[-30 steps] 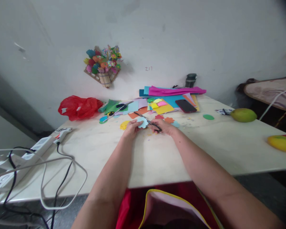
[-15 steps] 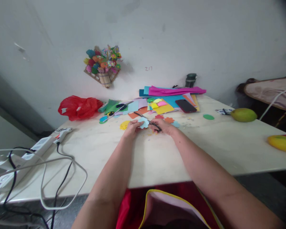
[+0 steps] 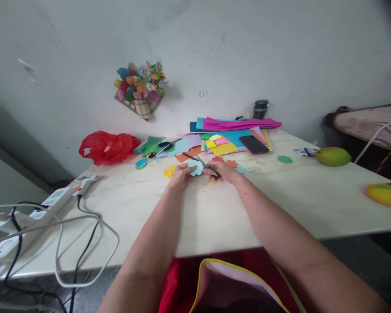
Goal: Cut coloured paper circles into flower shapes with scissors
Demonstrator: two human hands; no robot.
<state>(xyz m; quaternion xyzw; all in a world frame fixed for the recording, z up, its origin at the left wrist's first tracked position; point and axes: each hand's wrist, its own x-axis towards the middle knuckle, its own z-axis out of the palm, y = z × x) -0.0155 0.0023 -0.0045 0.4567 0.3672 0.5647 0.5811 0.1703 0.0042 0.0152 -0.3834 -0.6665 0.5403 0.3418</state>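
Observation:
Between the thumb and fingers of my left hand [image 3: 181, 172] is a light blue paper flower [image 3: 196, 168] with a scalloped edge. My right hand [image 3: 222, 170] is closed around the black handles of a pair of scissors [image 3: 214, 171]. The scissor blades stand apart and point up and left, by the flower's right edge. A yellow scalloped paper piece [image 3: 170, 171] lies just left of my left hand. Beyond my right hand lie an orange paper flower [image 3: 230, 164] and a light blue piece [image 3: 240, 169]. Tiny scraps are scattered beneath my hands.
Coloured sheets, a dark phone [image 3: 254, 144] and a second pair of scissors [image 3: 168, 144] lie toward the wall. A red plastic bag [image 3: 109, 147] sits at the back left. Corded power strips [image 3: 35, 217] occupy the left edge. A green mango [image 3: 333, 156] is on the right.
The scissor blades have parted; they looked closer together before. The flower and both hands are in nearly the same place.

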